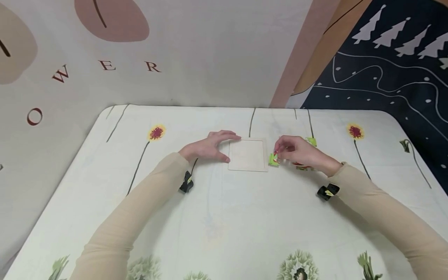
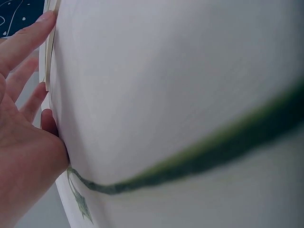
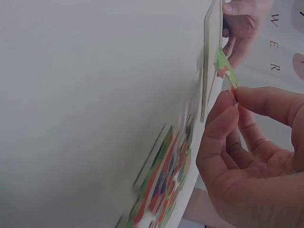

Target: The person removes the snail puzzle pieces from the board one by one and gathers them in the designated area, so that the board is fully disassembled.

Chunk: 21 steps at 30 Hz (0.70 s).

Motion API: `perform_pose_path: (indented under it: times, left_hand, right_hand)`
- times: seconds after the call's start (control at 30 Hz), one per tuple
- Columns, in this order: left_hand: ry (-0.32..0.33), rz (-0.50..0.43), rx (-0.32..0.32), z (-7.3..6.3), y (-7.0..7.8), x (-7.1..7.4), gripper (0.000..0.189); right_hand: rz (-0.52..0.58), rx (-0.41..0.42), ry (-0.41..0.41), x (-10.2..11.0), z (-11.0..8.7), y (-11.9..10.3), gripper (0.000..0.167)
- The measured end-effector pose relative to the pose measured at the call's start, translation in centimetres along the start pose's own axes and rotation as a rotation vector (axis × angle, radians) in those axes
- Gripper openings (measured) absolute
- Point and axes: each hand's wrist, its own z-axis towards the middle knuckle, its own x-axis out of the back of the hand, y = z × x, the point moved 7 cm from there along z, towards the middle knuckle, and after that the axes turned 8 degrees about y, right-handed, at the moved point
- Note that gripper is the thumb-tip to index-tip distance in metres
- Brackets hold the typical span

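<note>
A pale square puzzle tray [image 1: 246, 155] with a low rim lies on the table, its inside bare. My left hand [image 1: 210, 148] touches the tray's left side, thumb and fingers spread apart; the left wrist view shows the fingertips against the tray's edge [image 2: 51, 52]. Just right of the tray, my right hand [image 1: 297, 151] pinches a green and red puzzle piece [image 1: 273, 160] between thumb and fingertips. The right wrist view shows this piece tilted in the air beside the tray. Under and beside the right hand lie more colourful puzzle pieces [image 3: 164, 175], partly hidden from the head view.
A white cloth with printed flowers covers the table [image 1: 217, 217]. One green puzzle piece [image 1: 311, 141] shows behind the right hand. Each wrist wears a small black camera [image 1: 328, 191]. A printed curtain [image 1: 210, 50] hangs behind the table.
</note>
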Motion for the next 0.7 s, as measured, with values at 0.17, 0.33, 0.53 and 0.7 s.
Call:
perform_pose_path:
  times: [0.17,0.33,0.53,0.7]
  left_hand:
    - [0.000,-0.004,0.005,0.0,0.1,0.0,0.076]
    - [-0.001,-0.006,0.004,-0.1,0.1,0.1,0.075]
    - [-0.005,-0.010,0.006,-0.1,0.1,0.0,0.075]
    - [-0.001,-0.009,0.002,-0.1,0.1,-0.1,0.076]
  right_hand:
    - [0.006,-0.008,0.001,0.5,-0.2,0.5,0.012]
    - [0.020,-0.023,0.011,1.0,-0.4,1.3,0.011]
    - [0.007,-0.027,0.000,1.2,-0.8,1.7,0.012]
    - [0.006,-0.023,-0.020,1.4,-1.0,1.9,0.011]
